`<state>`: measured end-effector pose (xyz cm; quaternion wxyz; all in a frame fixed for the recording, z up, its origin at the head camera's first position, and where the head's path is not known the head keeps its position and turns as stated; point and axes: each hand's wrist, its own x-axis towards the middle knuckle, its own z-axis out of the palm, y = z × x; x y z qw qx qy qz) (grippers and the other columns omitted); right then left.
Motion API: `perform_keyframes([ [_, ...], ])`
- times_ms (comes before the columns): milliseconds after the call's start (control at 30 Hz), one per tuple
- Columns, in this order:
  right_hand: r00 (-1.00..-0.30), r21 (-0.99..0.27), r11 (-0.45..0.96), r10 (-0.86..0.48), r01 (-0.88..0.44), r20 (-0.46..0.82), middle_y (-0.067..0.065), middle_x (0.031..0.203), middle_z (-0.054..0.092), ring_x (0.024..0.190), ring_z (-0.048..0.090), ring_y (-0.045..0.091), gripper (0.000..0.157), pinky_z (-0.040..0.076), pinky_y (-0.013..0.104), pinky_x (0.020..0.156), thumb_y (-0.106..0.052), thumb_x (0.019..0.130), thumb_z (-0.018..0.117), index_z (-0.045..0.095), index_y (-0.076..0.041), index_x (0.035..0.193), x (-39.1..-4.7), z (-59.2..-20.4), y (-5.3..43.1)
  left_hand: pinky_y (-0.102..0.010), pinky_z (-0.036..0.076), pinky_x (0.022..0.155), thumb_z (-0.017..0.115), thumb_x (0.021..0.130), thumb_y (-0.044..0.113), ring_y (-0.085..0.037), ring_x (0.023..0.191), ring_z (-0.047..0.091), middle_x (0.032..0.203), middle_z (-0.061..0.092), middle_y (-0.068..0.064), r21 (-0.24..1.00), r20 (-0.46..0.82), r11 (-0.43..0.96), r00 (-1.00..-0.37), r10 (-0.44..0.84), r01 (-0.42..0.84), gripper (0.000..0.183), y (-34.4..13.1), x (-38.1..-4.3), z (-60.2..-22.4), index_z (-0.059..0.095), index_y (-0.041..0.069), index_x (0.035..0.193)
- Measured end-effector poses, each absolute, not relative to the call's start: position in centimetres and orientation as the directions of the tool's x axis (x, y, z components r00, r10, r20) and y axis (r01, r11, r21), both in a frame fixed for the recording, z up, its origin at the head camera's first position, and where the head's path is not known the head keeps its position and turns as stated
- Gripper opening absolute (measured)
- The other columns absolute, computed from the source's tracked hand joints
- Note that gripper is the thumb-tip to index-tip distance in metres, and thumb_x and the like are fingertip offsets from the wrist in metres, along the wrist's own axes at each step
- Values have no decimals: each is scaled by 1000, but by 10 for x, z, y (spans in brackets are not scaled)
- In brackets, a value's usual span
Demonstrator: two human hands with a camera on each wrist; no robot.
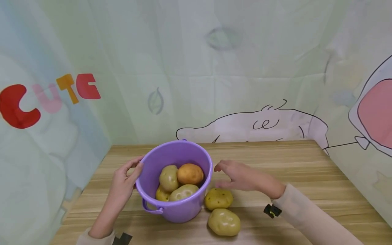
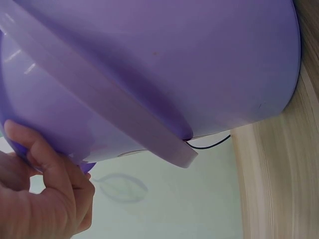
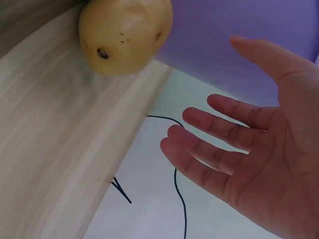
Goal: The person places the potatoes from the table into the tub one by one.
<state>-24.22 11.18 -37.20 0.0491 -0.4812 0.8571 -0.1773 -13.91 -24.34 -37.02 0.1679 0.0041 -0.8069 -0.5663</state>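
My left hand [image 1: 121, 185] grips the left rim of a purple bucket [image 1: 183, 210], thumb at the rim and fingers curled against its outer side. Inside the bucket lie several potatoes: an orange-brown one [image 1: 190, 174], an olive one [image 1: 168, 178], a pale one [image 1: 183, 193] and a yellow one partly hidden beneath [image 1: 162, 194]. My right hand [image 1: 240, 175] hovers just right of the bucket, fingers spread and palm bare in the right wrist view. Below it, a spotted yellow potato [image 1: 218, 198] sits beside the bucket wall. Another smooth potato [image 1: 224, 222] lies nearer me.
A wood-grain table [image 1: 269, 154] carries everything. Behind it and along both sides hangs a printed cloth backdrop [image 1: 190, 85]. The bucket's purple handle [image 2: 104, 94] hangs down along its outer side, below the left hand's grip.
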Motion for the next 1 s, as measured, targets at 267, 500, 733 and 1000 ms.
perform_keyframes([
  [267, -482, -337, 452, -876, -826, 8, 14, 124, 61, 115, 59, 27, 55, 53, 40, 100, -39, 96, 67, 58, 3, 129, -240, -387, 104, -34, 64, 64, 53, 106, 25, -19, 75, 72, 116, 54, -23, 918, 260, 354, -945, -199, 178, 43, -243, -138, -368, 54, -4, 138],
  [500, -436, -312, 429, -899, -847, -53, 15, 125, 63, 106, 64, 23, 62, 56, 34, 93, -46, 95, 66, 54, 0, 133, -235, -397, 97, -34, 64, 64, 53, 105, 25, -18, 74, 72, 115, 53, -23, 919, 258, 353, -945, -203, 175, 43, -242, -138, -369, 55, -4, 137],
  [733, -453, -286, 466, -884, -837, -116, 8, 122, 63, 102, 62, 14, 58, 56, 30, 89, -51, 93, 66, 62, -6, 130, -233, -401, 89, -34, 64, 64, 53, 105, 24, -20, 75, 72, 114, 54, -23, 918, 259, 357, -944, -204, 174, 42, -242, -138, -369, 55, -4, 137],
  [1000, -438, -310, 454, -891, -836, -122, 3, 108, 64, 86, 56, 7, 51, 53, 23, 74, -46, 91, 70, 63, -7, 123, -235, -405, 85, -34, 64, 63, 54, 105, 25, -19, 74, 72, 114, 54, -23, 917, 261, 356, -944, -203, 177, 42, -243, -138, -369, 55, -3, 137],
])
